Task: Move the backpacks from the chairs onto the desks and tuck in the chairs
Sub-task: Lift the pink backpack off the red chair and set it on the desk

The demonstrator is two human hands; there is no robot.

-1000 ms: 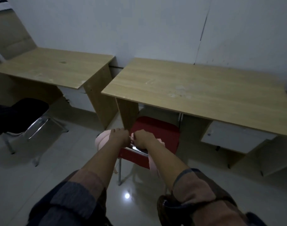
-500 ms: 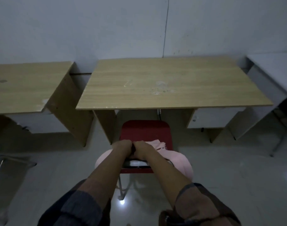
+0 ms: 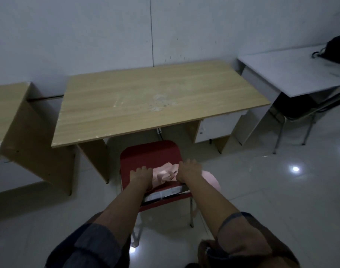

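A red chair [image 3: 149,153] stands in front of the middle wooden desk [image 3: 159,97], its seat partly under the desk edge and its back toward me. A pink backpack [image 3: 163,174] is draped over the chair back, and part of it bulges out to the right. My left hand [image 3: 141,174] curls over the left part of the chair back. My right hand [image 3: 189,170] curls over the right part, on the pink fabric. The desk top is bare.
A second wooden desk [image 3: 5,105] stands at the left. At the right, a white desk [image 3: 292,74] carries a black bag [image 3: 339,49], with a black chair [image 3: 294,107] tucked under it. Glossy tiled floor surrounds me.
My hands were together at the middle of the chair back and are now apart. The view has swung from the left to face the middle desk.
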